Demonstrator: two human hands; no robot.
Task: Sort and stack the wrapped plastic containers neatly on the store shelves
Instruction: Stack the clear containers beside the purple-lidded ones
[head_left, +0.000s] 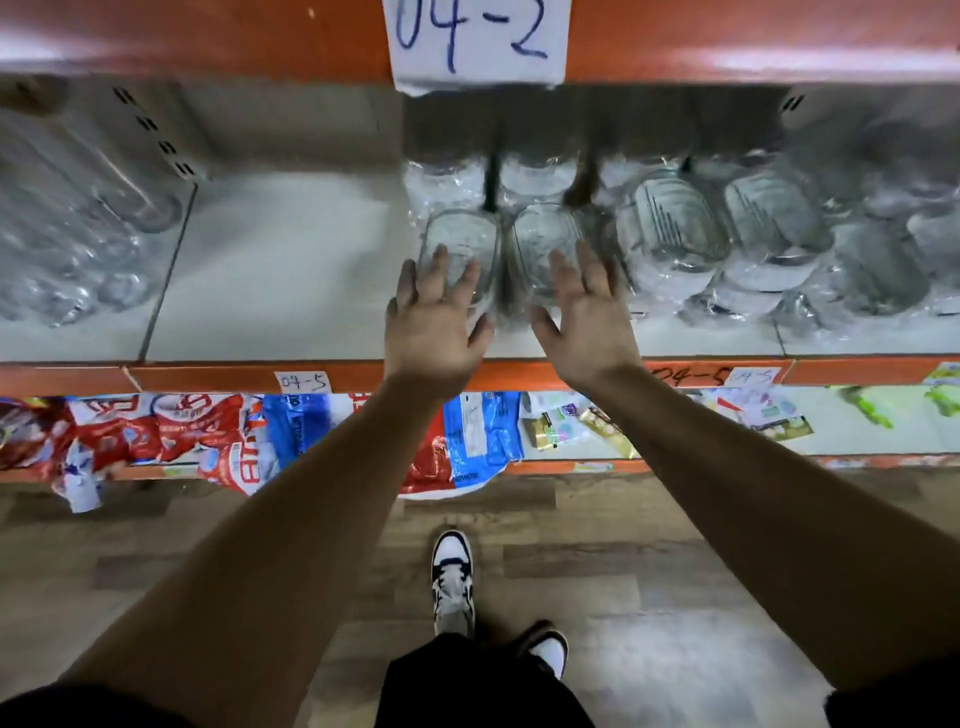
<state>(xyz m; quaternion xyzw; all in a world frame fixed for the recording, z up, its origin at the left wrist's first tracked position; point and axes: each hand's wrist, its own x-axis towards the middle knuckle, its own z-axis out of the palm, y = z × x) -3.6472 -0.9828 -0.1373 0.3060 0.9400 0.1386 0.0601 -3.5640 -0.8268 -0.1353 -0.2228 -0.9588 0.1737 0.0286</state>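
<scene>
Head cam: clear, rounded, film-wrapped containers (460, 244) sat on shelf (280, 260); left hand (436, 322) & right hand (587, 317) splayed flat over front two, holding nothing.

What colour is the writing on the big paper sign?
Blue, on the white paper sign; the head view shows it best.

Red and blue packets (218, 441), paper label (475, 36)

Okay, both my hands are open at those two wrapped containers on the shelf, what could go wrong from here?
The left hand and right hand are open, not gripping, so the left container and right container, in slick wrap, might slide or tip. Pushing them back could crowd the rear containers. The tilted pile beside them looks loose and might shift if bumped.
</scene>
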